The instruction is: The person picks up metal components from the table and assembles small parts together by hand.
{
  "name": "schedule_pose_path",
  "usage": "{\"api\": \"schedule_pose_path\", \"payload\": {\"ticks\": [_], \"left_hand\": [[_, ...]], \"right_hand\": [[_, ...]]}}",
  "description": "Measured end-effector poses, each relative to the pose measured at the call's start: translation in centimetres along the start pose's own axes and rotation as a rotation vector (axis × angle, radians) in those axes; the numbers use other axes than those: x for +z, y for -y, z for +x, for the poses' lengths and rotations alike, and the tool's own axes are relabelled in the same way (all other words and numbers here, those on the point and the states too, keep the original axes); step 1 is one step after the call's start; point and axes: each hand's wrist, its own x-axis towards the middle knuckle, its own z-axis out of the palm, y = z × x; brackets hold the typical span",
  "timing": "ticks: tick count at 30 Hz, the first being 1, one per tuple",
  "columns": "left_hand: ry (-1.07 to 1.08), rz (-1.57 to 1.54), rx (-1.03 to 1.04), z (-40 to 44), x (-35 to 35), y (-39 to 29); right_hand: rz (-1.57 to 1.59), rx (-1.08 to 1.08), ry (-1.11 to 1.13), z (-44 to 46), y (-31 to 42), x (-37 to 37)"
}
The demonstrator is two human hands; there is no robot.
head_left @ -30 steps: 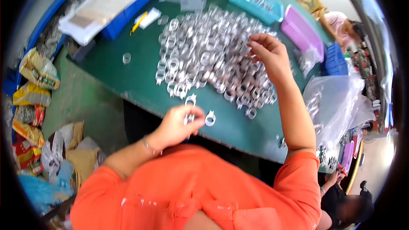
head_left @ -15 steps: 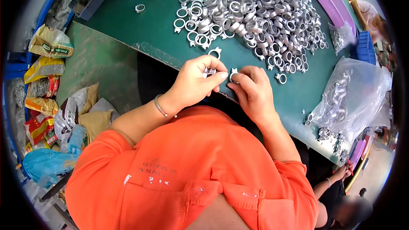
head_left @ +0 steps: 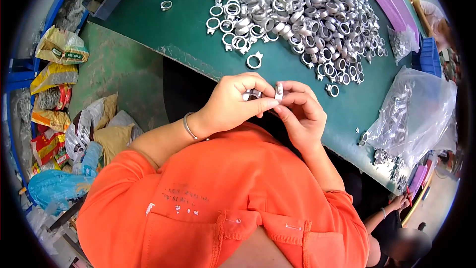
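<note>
My left hand [head_left: 233, 100], fingers curled, holds a silvery metal ring [head_left: 252, 95] in its grip; whether more are behind it I cannot tell. Between the fingertips of my right hand [head_left: 303, 114] is another metal ring [head_left: 278, 92], seen nearly edge-on, and my left thumb and forefinger tips meet it. Both hands are close together at the table's near edge. Just beyond them lies a loose ring with a small lug [head_left: 254, 60]. Farther back, a large pile of similar rings [head_left: 297, 15] spreads over the green table [head_left: 193, 30].
A single ring [head_left: 166, 5] lies at left. On the right are a clear plastic bag [head_left: 406, 114] of metal parts, a purple basket [head_left: 394, 5] and a blue bin [head_left: 429, 57]. Sacks [head_left: 62, 47] line the floor at left. Another person's hand [head_left: 399, 202] is at lower right.
My right hand has lifted and turned its ring edge-on, bringing it against my left fingertips. My left hand now sits clear of the loose ring on the table. The view has shifted slightly.
</note>
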Motion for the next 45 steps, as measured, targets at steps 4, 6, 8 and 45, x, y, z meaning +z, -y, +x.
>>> {"api": "schedule_pose_path", "payload": {"ticks": [4,6,8,45], "left_hand": [[0.008,0.242,0.292,0.1,-0.2,0.8],[0.007,0.359,0.391,0.1,-0.2,0.9],[0.012,0.379,0.379,0.0,-0.1,0.7],[-0.125,-0.345,-0.168,-0.9,-1.2,0.7]], "right_hand": [[0.295,0.25,-0.143,0.1,0.2,0.3],[0.4,0.357,-0.126,0.3,0.6,-0.1],[0.479,0.475,-0.074,0.4,0.5,-0.3],[0.405,0.023,-0.132,-0.1,-0.7,1.6]]}}
